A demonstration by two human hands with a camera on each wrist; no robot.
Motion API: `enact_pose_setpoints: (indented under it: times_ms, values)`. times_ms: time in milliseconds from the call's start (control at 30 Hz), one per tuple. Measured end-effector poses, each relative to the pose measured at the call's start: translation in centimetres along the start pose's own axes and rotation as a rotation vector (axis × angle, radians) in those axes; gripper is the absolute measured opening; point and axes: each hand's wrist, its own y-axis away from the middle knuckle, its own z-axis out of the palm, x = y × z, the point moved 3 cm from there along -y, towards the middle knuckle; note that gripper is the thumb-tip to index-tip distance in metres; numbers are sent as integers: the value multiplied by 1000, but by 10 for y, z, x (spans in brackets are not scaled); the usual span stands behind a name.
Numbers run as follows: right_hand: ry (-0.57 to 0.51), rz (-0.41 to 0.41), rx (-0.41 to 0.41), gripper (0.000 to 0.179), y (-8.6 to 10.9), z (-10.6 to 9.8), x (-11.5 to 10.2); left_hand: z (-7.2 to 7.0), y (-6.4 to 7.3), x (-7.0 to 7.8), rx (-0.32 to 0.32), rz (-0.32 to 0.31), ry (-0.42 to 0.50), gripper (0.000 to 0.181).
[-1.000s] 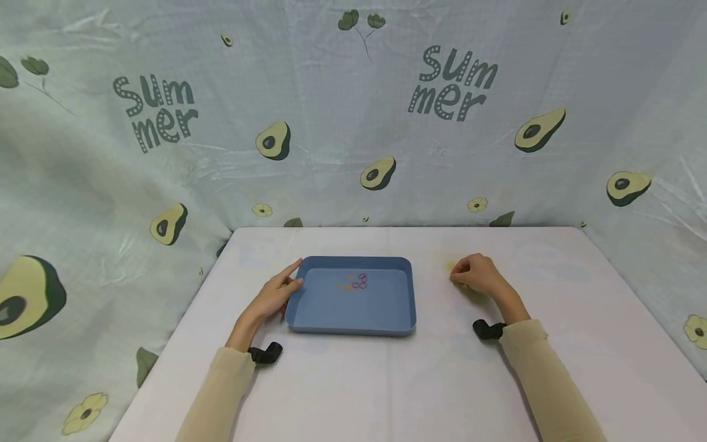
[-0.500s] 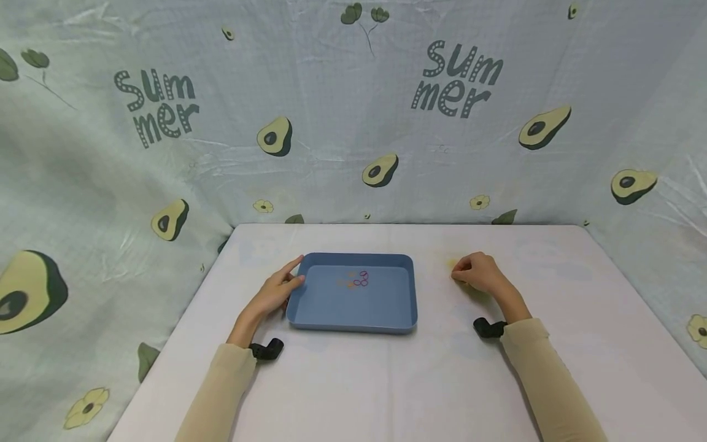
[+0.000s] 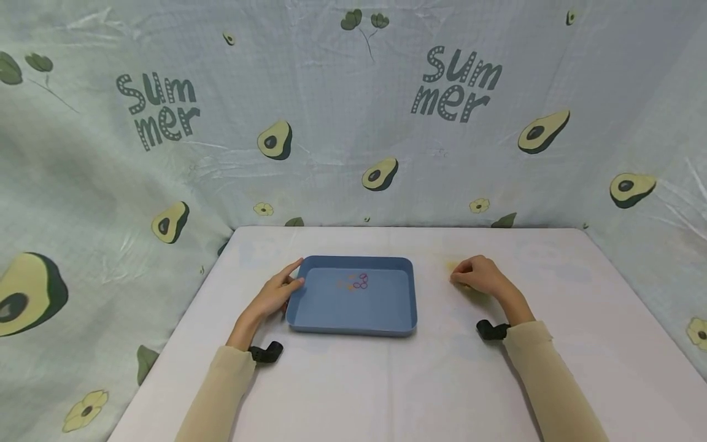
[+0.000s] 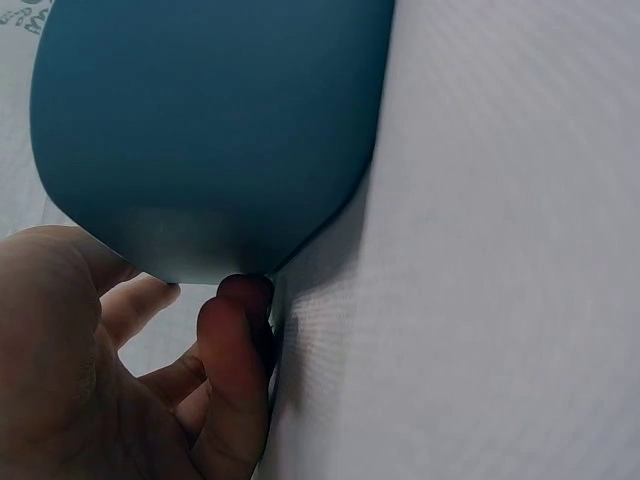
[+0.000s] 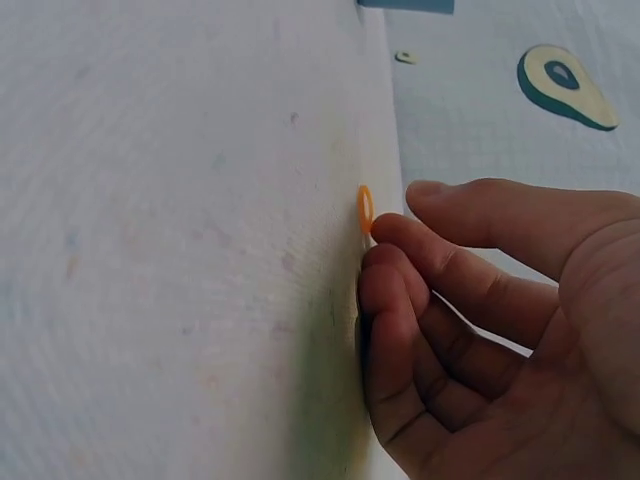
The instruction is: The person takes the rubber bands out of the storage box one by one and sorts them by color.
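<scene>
My left hand (image 3: 270,296) grips the left edge of a shallow blue tray (image 3: 353,316), thumb over the rim and the other fingers along the outer wall. In the left wrist view, curled fingertips (image 4: 245,300) meet the tray's lower corner (image 4: 210,180). Small purple rubber bands (image 3: 359,285) and orange ones (image 3: 350,287) lie inside the tray. To its right, my right hand (image 3: 479,274) is low over the table. A small orange rubber band (image 5: 361,208) stands at the index fingertip in the right wrist view. The thumb (image 5: 430,192) is apart from the index finger, with the remaining fingers bent.
A white cloth covers the table (image 3: 386,380). Behind it and at the sides hangs a pale curtain (image 3: 320,73) printed with avocados and lettering. A yellowish print (image 3: 452,265) shows on the cloth by the right hand. Each wrist wears a black camera (image 3: 491,330).
The head view shifts slightly. Both hands stay almost in place, the left at the tray and the right low over the cloth.
</scene>
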Motion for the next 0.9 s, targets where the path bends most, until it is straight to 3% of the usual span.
enact_pose_setpoints:
  times_ms: [333,900]
  values:
    - [-61,0,-17,27,1,0,3,-2,0,0,7,-8,-14,63]
    - [-65,-37,-2,29,4,-7,-7,0,-2,-2,5,-26,-4,63]
